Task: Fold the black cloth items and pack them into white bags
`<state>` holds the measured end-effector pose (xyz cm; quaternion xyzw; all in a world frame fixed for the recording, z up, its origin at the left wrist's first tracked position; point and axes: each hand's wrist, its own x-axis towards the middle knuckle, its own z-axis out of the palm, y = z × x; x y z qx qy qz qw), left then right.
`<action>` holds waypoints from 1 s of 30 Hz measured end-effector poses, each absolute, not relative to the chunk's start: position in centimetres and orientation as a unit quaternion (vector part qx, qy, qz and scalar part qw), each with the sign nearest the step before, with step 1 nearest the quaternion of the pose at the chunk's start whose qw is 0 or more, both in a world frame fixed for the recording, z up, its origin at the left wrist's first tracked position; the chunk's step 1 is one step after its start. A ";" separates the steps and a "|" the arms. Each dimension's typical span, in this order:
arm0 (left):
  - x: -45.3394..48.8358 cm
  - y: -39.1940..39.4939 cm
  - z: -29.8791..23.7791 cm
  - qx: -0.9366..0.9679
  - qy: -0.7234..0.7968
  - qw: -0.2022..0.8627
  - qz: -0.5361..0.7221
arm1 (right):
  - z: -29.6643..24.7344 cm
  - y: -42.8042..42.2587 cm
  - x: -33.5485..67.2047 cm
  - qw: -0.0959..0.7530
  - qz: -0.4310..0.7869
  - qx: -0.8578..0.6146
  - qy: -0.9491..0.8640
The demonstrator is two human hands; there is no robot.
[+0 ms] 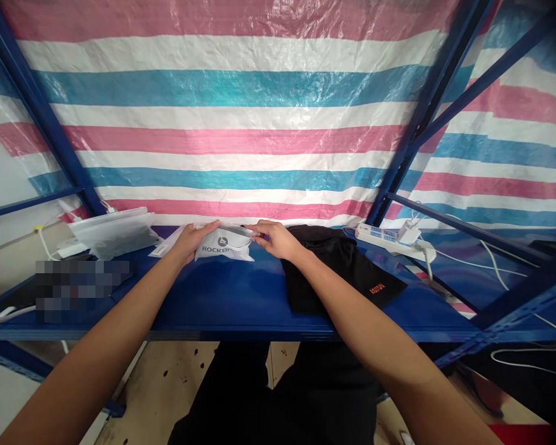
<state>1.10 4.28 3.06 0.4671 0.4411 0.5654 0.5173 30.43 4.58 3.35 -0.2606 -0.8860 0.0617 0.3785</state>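
Striped plastic sheeting [222,86] in red, white and blue spreads behind a blue table [213,303], framed by a slanting blue metal post [46,111] at the left and another blue post [410,133] at the right. On the far left, a dark area of the tabletop is pixelated, so its contents cannot be told, and a white cable [9,316] runs in beside it. Just behind that lies a translucent pouch [115,233], with some white paper [167,245] to its right, close to the person's wrist. Next comes the left hand [189,241], its grip closed on the left side of a white bag [225,245] with a dark round logo and lettering that begins ROCKBR. This bag sits between the two hands, over the back half of the table; whether its lower edge touches the surface is hard to tell. At its upper right corner the right hand [273,239] has its grip pinched together on the edge. Under and beside the right forearm lies black cloth [338,272] with small orange lettering, and farther right a white power strip [393,241] carries a white plug [408,232], with white cables [493,266] trailing away to the right
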 end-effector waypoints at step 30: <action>1.5 5.0 1.7 0.615 0.378 0.510 0.468 | 5.5 3.7 30.6 0.385 0.021 -0.236 -0.892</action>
